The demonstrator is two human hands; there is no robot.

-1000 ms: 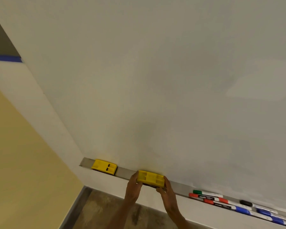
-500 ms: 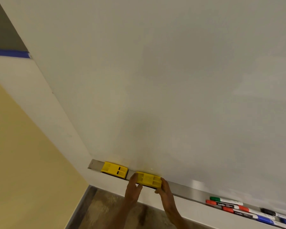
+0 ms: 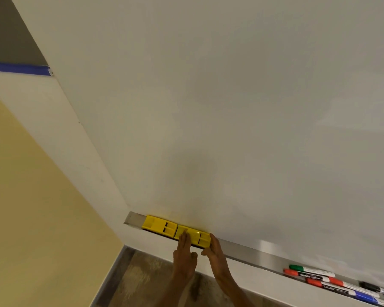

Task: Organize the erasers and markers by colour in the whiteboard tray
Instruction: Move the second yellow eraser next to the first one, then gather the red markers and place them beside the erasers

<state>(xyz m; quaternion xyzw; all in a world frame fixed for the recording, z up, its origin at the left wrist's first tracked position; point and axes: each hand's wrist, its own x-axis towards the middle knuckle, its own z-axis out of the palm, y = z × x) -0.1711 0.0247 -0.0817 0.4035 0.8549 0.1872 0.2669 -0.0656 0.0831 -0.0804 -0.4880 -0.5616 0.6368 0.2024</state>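
Note:
Two yellow erasers lie end to end at the left end of the metal whiteboard tray (image 3: 248, 251). The left eraser (image 3: 159, 226) sits free. The right eraser (image 3: 195, 237) touches it, with my left hand (image 3: 184, 251) laid flat on its top and my right hand (image 3: 214, 251) pressed against its right end. Further right in the tray lie a green-capped marker (image 3: 310, 270), red-capped markers (image 3: 319, 282), a black-capped marker (image 3: 368, 285) and blue-capped markers (image 3: 364, 295).
The white whiteboard (image 3: 231, 107) fills most of the view above the tray. A yellow wall (image 3: 31, 207) stands at the left, with a strip of blue tape (image 3: 18, 68) higher up. Brown floor (image 3: 146, 282) shows below my arms.
The right eraser has slid left along the tray between both hands and now touches the left eraser. The view has shifted, so the markers sit nearer the right edge.

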